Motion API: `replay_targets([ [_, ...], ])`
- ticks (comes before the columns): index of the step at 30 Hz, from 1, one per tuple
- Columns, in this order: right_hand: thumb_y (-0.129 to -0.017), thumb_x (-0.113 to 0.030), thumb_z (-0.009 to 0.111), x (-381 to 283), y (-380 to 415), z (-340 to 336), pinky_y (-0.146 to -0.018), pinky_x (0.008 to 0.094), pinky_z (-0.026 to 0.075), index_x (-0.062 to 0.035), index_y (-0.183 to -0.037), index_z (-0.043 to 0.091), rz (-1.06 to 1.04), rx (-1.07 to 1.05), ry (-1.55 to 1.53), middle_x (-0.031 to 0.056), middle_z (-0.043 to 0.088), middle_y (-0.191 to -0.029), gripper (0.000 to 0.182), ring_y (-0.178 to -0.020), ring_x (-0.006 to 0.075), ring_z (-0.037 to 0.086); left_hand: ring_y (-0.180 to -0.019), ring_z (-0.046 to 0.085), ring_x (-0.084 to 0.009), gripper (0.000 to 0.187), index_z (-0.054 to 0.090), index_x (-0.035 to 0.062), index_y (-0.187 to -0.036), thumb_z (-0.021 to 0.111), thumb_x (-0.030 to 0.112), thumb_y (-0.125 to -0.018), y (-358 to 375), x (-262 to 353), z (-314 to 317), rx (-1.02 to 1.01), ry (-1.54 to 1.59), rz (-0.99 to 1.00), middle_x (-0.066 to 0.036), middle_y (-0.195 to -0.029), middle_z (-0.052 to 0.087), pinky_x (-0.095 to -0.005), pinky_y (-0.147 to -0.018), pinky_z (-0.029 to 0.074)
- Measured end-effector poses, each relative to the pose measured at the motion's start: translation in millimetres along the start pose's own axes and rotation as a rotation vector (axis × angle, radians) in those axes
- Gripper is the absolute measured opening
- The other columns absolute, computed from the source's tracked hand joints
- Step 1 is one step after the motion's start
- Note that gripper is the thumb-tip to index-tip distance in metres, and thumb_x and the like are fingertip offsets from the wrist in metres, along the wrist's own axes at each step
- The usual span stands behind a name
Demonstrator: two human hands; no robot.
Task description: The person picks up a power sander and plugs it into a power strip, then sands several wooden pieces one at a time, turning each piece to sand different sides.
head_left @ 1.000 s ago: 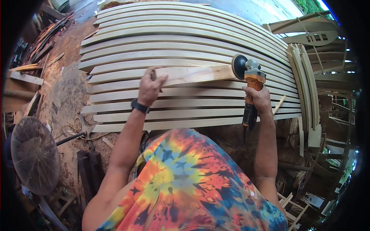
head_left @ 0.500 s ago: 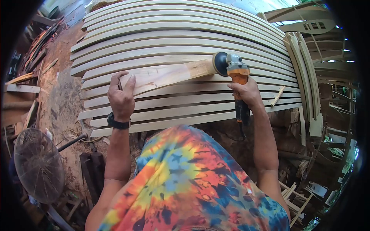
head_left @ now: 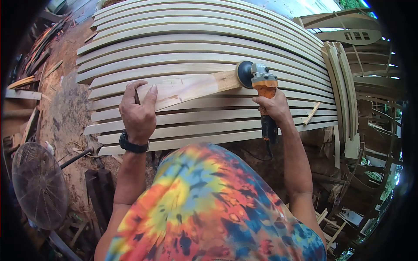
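Note:
My left hand (head_left: 138,111) grips the left end of a short, wide wooden board (head_left: 185,90), thumb on its upper face and fingers around the end. The board lies slantwise over a row of long pale wooden slats (head_left: 209,115). Wrapped around the body of an orange and black angle grinder (head_left: 265,87), my right hand (head_left: 275,106) keeps the tool at the board's far right end. The round sanding disc (head_left: 245,74) stands on edge right at that end, where the wood looks browner.
A round fan (head_left: 40,186) stands at the lower left. Several planks (head_left: 337,82) lie crosswise at the slats' right end, with a small wood offcut (head_left: 311,113) nearby. Curved wooden pieces (head_left: 359,37) are stacked at the far right. Scrap wood (head_left: 39,54) lies along the left.
The grinder and its disc have shifted slightly left and down in view, still at the board's right end. My left hand keeps its hold; the whole view has shifted a little.

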State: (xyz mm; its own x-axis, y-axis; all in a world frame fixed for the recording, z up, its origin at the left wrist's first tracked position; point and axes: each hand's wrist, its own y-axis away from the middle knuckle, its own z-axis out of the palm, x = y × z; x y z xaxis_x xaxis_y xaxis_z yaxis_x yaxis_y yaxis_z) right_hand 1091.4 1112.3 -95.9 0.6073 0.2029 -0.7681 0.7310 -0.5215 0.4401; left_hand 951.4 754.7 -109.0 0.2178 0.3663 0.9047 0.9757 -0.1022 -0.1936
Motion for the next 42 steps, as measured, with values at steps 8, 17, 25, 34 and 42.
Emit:
replay_targets([
  [8, -0.082, -0.008, 0.080, -3, 1, 11, -0.049, 0.0267, 0.045, -0.0017, -0.092, 0.061, -0.036, -0.013, 0.041, 0.0014, 0.058, -0.069, 0.022, -0.054, 0.0099, 0.056, -0.069, 0.060, -0.0153, 0.021, 0.067, -0.0007, -0.104, 0.075, 0.013, -0.090, -3, 5, 2, 0.007, 0.011, 0.076, -0.009, -0.078, 0.066, -0.0313, -0.067, 0.049],
  [17, -0.078, -0.017, 0.082, -2, 0, 2, -0.055, 0.0293, 0.051, 0.0006, -0.104, 0.062, 0.026, -0.042, 0.023, 0.0050, 0.065, -0.079, 0.038, -0.060, 0.0117, 0.061, -0.069, 0.061, -0.0167, 0.020, 0.067, -0.0010, -0.105, 0.074, 0.011, -0.090, -6, 5, -1, -0.013, -0.045, 0.085, -0.011, -0.080, 0.066, -0.0317, -0.067, 0.050],
  [25, -0.077, -0.017, 0.082, -8, 0, 3, -0.056, 0.0294, 0.051, 0.0012, -0.103, 0.063, 0.056, -0.064, 0.066, 0.0051, 0.065, -0.079, 0.037, -0.063, 0.0121, 0.062, -0.068, 0.060, -0.0165, 0.022, 0.067, -0.0014, -0.104, 0.075, 0.013, -0.089, -7, 6, -3, -0.008, -0.050, 0.094, -0.010, -0.080, 0.066, -0.0316, -0.066, 0.050],
  [34, -0.079, -0.013, 0.080, -10, 8, 15, -0.052, 0.0283, 0.048, 0.0001, -0.100, 0.061, 0.008, -0.089, 0.025, 0.0036, 0.061, -0.074, 0.032, -0.058, 0.0106, 0.058, -0.064, 0.056, -0.0147, 0.022, 0.068, -0.0011, -0.104, 0.075, 0.013, -0.089, -11, 8, 4, 0.015, -0.019, 0.197, -0.009, -0.076, 0.064, -0.0310, -0.063, 0.046],
  [42, -0.077, -0.016, 0.081, -14, 6, 13, -0.054, 0.0293, 0.050, 0.0013, -0.107, 0.060, 0.034, -0.095, 0.007, 0.0044, 0.063, -0.077, 0.040, -0.060, 0.0112, 0.060, -0.073, 0.065, -0.0201, 0.022, 0.067, -0.0018, -0.104, 0.075, 0.012, -0.089, -9, 18, 0, -0.031, -0.066, 0.096, -0.014, -0.083, 0.069, -0.0337, -0.071, 0.052],
])
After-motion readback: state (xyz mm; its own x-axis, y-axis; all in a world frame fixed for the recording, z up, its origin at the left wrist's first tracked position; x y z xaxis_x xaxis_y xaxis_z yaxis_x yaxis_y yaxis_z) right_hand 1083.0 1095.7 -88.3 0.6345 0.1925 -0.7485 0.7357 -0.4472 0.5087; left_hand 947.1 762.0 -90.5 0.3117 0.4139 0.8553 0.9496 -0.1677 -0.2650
